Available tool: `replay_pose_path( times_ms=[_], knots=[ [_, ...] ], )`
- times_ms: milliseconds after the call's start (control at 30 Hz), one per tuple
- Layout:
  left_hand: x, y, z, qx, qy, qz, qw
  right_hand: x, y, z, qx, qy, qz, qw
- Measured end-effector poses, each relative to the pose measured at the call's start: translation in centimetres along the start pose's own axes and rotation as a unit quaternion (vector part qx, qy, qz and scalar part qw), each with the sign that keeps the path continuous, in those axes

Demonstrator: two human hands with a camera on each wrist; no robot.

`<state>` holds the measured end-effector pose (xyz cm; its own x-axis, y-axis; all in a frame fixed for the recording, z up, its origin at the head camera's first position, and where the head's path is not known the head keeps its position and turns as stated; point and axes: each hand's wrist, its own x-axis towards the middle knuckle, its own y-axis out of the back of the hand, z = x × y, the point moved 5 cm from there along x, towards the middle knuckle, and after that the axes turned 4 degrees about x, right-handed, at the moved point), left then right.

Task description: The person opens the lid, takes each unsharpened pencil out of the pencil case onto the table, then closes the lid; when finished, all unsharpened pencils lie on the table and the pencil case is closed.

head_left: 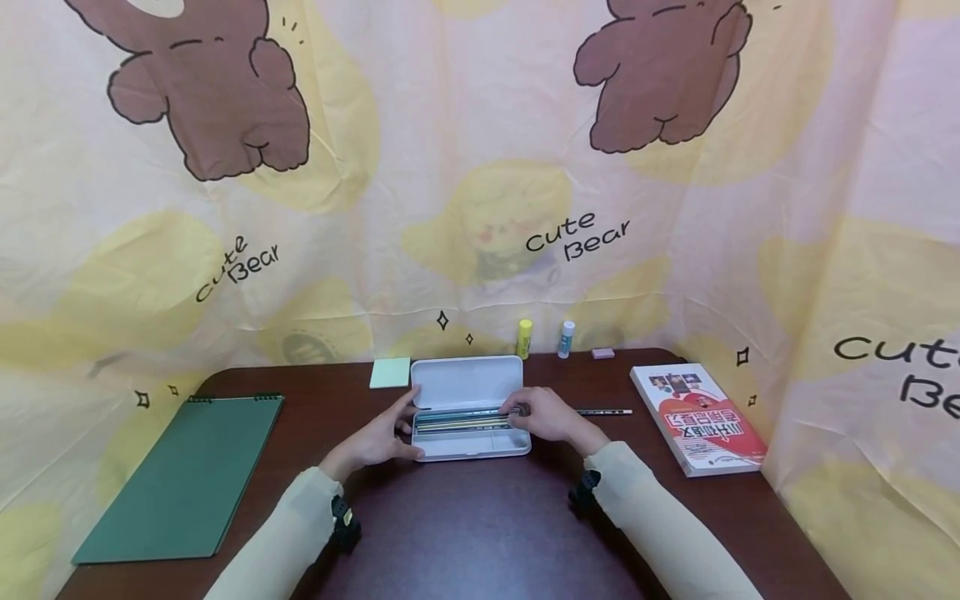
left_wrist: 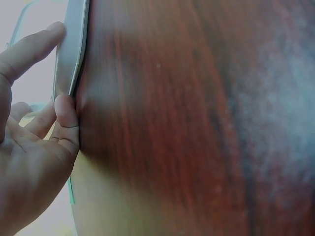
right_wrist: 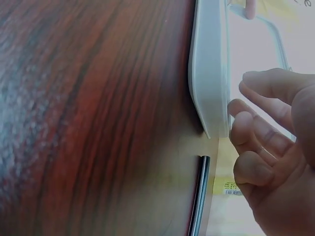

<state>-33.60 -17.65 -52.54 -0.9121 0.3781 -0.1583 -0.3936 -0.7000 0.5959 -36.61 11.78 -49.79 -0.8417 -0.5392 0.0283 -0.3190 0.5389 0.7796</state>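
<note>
A white pencil case (head_left: 471,450) lies with its lid (head_left: 467,382) raised at the back. Several pencils (head_left: 461,422) lie lengthwise in its rear compartment. My left hand (head_left: 377,432) grips the case's left end, thumb at the front and fingers at the back; in the left wrist view its thumb (left_wrist: 37,51) presses the case's wall (left_wrist: 73,46). Over the right end, my right hand (head_left: 551,414) has bent fingers right at the pencils' ends; whether it pinches one I cannot tell. Another pencil (head_left: 606,412) lies on the table behind the right hand, dark in the right wrist view.
Behind the case stand a yellow glue stick (head_left: 524,340) and a blue-and-white one (head_left: 566,340), with a pink eraser (head_left: 602,353) beside them. Pale green sticky notes (head_left: 390,372) lie back left. A green spiral pad (head_left: 183,479) is far left, a book (head_left: 699,419) right.
</note>
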Motion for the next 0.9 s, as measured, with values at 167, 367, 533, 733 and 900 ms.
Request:
replay_pose_path(
  times_ms=[167, 367, 533, 733, 900],
  knots=[
    [0.02, 0.0, 0.0, -0.004, -0.001, 0.002, 1.0, 0.03, -0.03, -0.25, 0.003, -0.002, -0.001, 1.0],
    [0.06, -0.14, -0.03, -0.002, -0.014, 0.002, 0.9999, 0.03, -0.42, 0.01, 0.008, -0.022, -0.026, 0.999],
    [0.05, -0.2, -0.08, -0.005, -0.014, 0.002, 0.9999, -0.06, -0.57, -0.03, -0.006, -0.023, -0.047, 0.999],
    [-0.02, -0.18, 0.0, -0.008, -0.012, 0.0, 0.9999, -0.13, -0.53, -0.43, -0.021, -0.017, -0.054, 0.998],
    [0.01, -0.17, -0.07, -0.012, -0.01, 0.001, 0.9999, -0.05, -0.52, -0.56, -0.033, -0.014, -0.054, 0.998]
  ],
)
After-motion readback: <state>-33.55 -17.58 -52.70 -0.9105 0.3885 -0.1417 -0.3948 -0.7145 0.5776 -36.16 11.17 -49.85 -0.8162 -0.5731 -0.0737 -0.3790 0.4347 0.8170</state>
